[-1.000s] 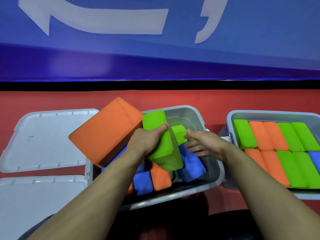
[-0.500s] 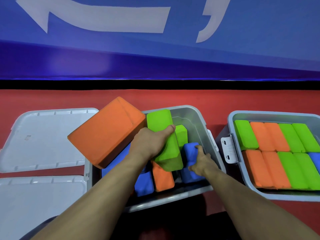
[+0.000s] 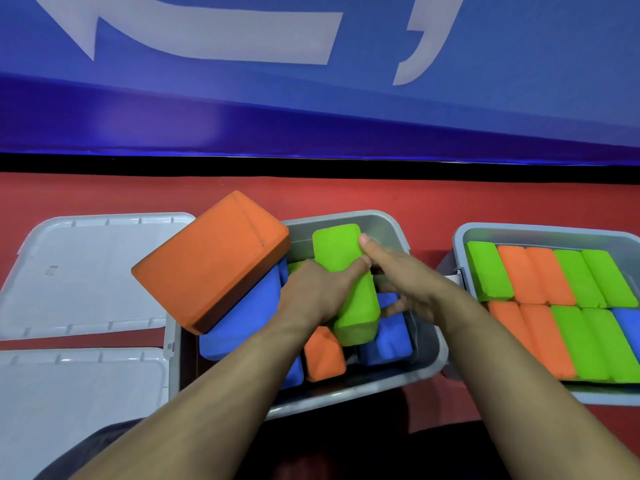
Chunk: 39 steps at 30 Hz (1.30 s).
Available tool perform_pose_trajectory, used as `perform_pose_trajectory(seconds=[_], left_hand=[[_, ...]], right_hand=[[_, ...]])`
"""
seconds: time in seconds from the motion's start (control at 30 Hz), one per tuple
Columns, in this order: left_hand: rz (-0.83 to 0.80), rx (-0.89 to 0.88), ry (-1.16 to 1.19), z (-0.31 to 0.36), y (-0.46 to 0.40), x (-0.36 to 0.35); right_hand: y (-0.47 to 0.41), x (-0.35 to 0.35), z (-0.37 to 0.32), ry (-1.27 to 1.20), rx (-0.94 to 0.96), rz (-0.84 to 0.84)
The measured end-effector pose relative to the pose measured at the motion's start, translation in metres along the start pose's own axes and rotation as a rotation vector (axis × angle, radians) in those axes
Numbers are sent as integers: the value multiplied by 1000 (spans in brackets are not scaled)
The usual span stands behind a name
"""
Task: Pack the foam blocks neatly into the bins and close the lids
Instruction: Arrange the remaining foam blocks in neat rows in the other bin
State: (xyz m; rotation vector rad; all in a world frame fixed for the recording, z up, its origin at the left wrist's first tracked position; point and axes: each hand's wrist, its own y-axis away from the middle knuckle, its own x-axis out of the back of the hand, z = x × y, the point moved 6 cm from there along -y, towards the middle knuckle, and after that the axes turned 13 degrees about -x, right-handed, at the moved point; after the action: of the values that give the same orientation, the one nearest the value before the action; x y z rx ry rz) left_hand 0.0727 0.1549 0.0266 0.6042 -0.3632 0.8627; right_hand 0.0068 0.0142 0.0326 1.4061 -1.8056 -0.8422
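**Both hands on one green block**

Over the grey plastic middle bin point(image 3: 420, 367), the left hand point(image 3: 313, 292) grips a long green foam block point(image 3: 349, 289); the right hand point(image 3: 403, 277) pinches its far end. A big orange foam block point(image 3: 211, 258) leans on the bin's left rim.

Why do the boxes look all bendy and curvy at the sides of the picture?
Head view: the wide-angle lens bows straight edges near the borders, so the right bin and the lids curve; the green block in the middle, held by both hands, looks straighter and sharp.

Green block point(image 3: 349, 282); orange block point(image 3: 211, 261); grey bin point(image 3: 424, 358).
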Motion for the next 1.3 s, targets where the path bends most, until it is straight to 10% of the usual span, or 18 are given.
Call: perform_pose_trajectory(seconds=[0.47, 0.8, 1.3], left_hand=[[-219, 294, 386, -25, 9, -25], [-187, -62, -385, -28, -10, 5], [-148, -97, -495, -31, -14, 28]], right_hand=[[-27, -7, 27, 285, -83, 26], [-81, -20, 68, 266, -197, 80], [-152, -43, 132, 333, -183, 220]])
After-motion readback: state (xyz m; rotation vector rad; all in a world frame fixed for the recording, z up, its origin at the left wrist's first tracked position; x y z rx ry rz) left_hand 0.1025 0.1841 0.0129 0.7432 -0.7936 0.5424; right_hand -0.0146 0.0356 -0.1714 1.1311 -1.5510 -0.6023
